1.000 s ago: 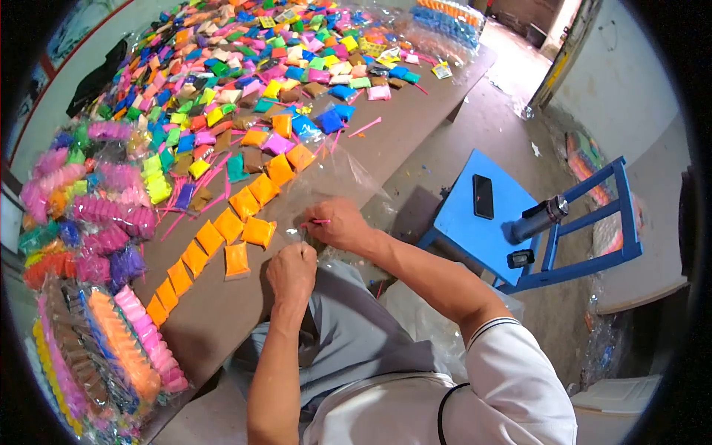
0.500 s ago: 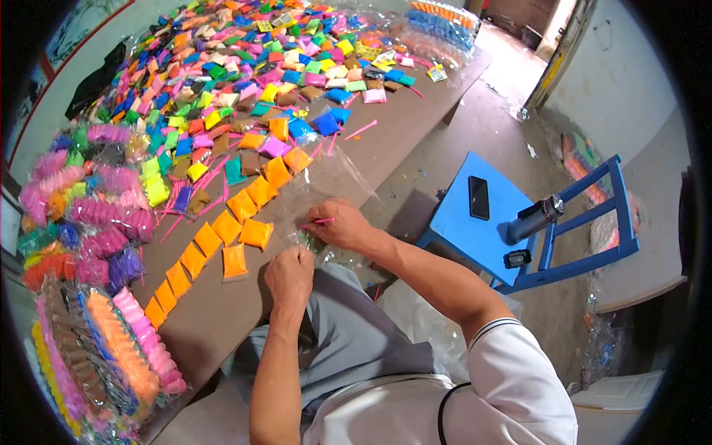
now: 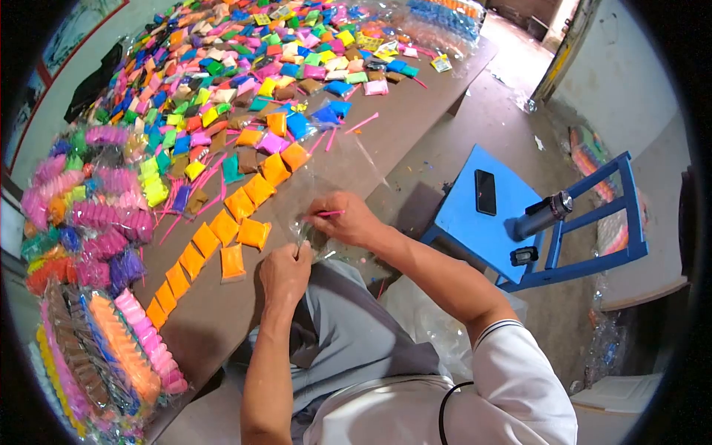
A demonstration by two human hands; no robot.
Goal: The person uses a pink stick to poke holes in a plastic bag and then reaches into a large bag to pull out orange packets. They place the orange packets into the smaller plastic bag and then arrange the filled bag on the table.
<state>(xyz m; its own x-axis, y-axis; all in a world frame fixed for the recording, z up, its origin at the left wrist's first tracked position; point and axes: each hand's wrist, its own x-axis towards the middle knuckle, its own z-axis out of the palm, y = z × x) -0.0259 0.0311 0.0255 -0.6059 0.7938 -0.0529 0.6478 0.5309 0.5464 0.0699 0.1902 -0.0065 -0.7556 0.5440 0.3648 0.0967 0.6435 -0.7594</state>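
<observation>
So, nearest first: the lap in grey trousers point(image 3: 356, 326) sat right under the work; the left hand point(image 3: 285, 271) was just above it, fingers curled over with the tips hidden from above, so there was no telling whether they were closed on film or not; the right hand point(image 3: 345, 222) was a bit farther out, fingers folded in with a pink stick point(image 3: 331, 213) held crosswise, one end poking out.

The clear plastic film point(image 3: 348, 167) lay by the right hand and spread outward over the table point(image 3: 415, 119); it looked super light, limp and kinda slippery, probably quick to crumple or cling, so a pinch at an edge seemed the sane hold; the stick looked light and stiffish, best gripped mid-length.

Just left of the hands were the orange packets point(image 3: 205, 239), most in a slanting row; they seemed soft and squishy, likely easiest lifted by a flat sealed margin rather than squeezed in the middle.

The table edge ran diagonally past the hands, with some open floor point(image 3: 423, 174) beyond it; that gap before the blue chair point(image 3: 460, 211) gave the right arm decent elbow room; the other side was tighter, with bagged bundles point(image 3: 111, 215) and then the big colourful heap point(image 3: 245, 67) filling the far table.
</observation>
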